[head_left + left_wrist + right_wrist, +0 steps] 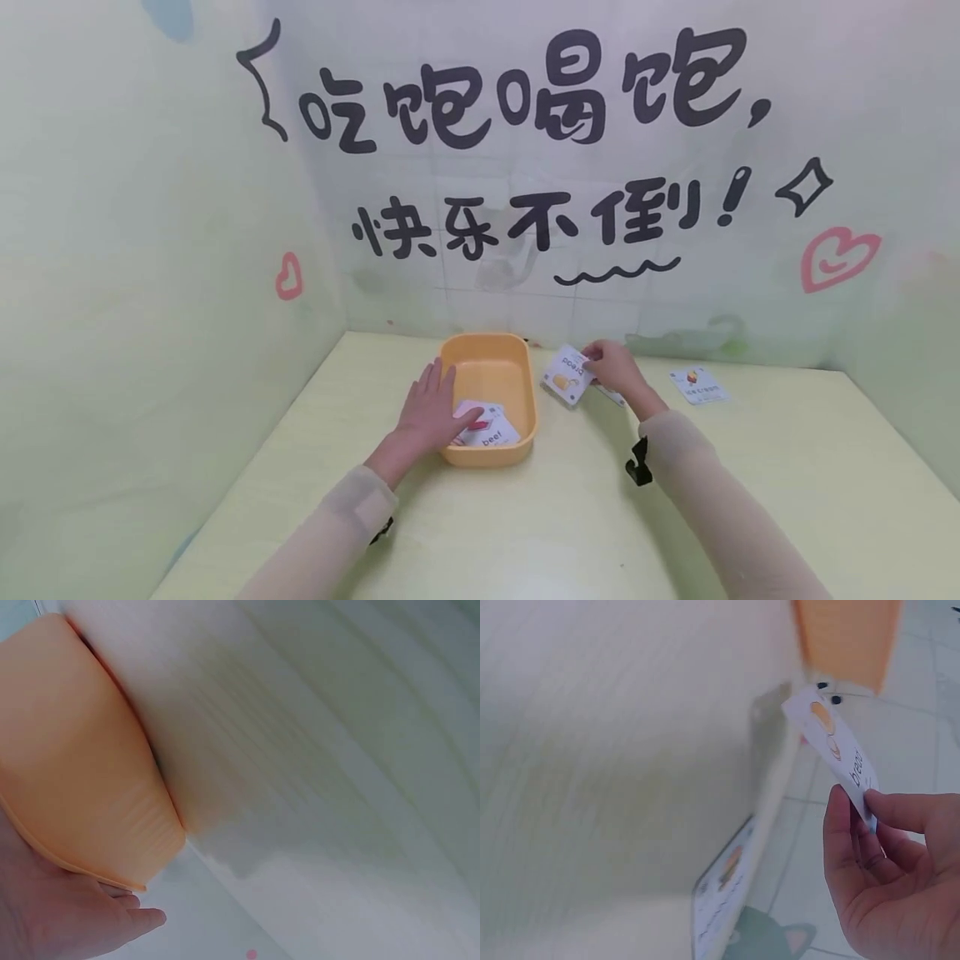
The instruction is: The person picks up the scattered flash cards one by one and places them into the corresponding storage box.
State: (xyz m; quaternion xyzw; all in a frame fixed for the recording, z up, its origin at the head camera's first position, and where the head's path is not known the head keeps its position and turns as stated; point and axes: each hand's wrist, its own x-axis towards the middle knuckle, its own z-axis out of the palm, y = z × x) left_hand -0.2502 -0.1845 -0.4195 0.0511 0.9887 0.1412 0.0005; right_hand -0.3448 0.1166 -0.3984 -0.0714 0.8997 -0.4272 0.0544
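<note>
Between thumb and fingers, my right hand (617, 367) pinches a white picture card marked "bread" (566, 377). In the right wrist view the bread card (829, 735) tilts up above the table, its lower corner between the fingertips. Another card (611, 393) lies on the table, partly hidden below that hand. My left hand (431, 408) rests with straight fingers along the left rim of an orange plastic bin (532, 417), its thumb reaching inside. Cards, the top one marked "beef" (498, 429), lie in the bin's near end. In the left wrist view the hand (67, 915) lies against the bin's wall (90, 757).
An ice cream card (699, 385) lies on the pale yellow table (570, 517), to the right of my right hand. A printed wall panel (480, 283) with black lettering stands along the table's back edge, with side panels left and right.
</note>
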